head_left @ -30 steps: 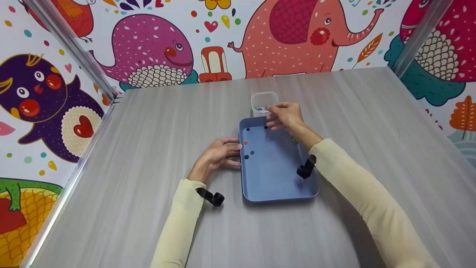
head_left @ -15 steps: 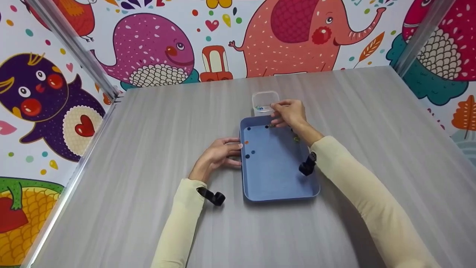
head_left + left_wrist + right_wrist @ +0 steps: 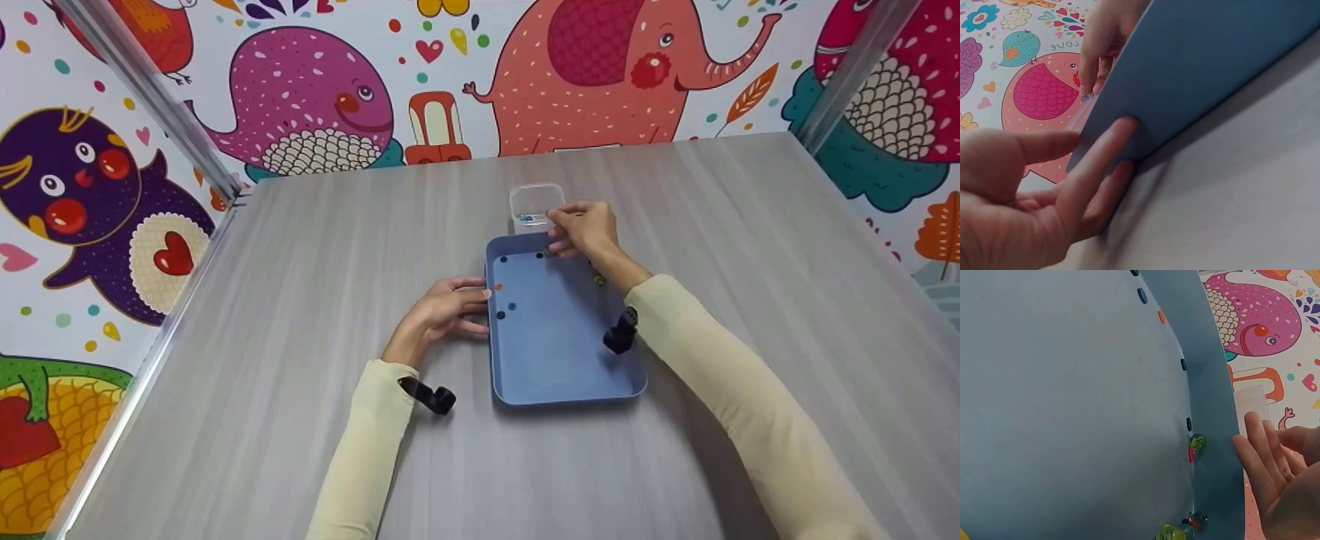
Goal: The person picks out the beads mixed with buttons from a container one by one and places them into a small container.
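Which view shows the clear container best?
The head view: most of the clear container shows, including its opening. The right wrist view shows part beyond the tray; the left wrist view, only a sliver.

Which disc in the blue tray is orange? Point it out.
The one disc beside the tray's left wall, right by the left hand; discs on either side of it look dark.

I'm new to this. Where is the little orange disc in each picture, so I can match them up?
Head: the orange disc is near the middle, inside the blue tray by its left wall, between dark discs.
Left wrist: not in it; the tray's outer wall shows instead.
Right wrist: orange disc towards the top, right of centre, again between dark discs.
Shared landmark: the blue tray.
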`<state>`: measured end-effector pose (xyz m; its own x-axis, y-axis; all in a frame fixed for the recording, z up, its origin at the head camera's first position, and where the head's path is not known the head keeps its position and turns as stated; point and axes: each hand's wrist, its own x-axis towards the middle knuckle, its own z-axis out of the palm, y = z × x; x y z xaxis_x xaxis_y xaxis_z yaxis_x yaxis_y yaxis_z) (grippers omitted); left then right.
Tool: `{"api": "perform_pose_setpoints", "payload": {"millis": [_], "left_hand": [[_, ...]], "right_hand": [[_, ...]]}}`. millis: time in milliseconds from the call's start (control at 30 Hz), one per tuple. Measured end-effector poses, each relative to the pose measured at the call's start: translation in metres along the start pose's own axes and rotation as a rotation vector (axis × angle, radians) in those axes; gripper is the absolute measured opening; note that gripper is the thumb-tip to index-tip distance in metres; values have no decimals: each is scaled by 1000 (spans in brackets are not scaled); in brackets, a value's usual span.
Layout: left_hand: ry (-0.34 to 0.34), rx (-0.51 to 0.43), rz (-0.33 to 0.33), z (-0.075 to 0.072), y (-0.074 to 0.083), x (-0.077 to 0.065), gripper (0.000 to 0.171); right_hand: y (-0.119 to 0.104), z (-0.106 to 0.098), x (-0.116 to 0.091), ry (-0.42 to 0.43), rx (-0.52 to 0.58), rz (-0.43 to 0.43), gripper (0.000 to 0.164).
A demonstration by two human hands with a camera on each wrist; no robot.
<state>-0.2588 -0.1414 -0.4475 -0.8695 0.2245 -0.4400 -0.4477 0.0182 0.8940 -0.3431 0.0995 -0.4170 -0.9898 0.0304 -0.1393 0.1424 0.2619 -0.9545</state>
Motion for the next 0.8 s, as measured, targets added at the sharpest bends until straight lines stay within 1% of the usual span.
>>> {"api": "perform_pose_setpoints", "payload": {"millis": [167, 367, 567, 800], "left_hand": [[-1, -5, -5, 0, 0, 0, 50], [-1, -13, -3, 0, -1, 2, 50], [-3, -17, 1, 0, -1, 2, 49], [-9, -22, 4, 0, -1, 2, 49]], "right_hand": [[0, 1, 1, 0, 2, 9, 29], [0, 0, 0, -17, 23, 18, 32], [2, 0, -2, -17, 41, 2, 33], [6, 1, -9, -12, 15, -25, 35]]}}
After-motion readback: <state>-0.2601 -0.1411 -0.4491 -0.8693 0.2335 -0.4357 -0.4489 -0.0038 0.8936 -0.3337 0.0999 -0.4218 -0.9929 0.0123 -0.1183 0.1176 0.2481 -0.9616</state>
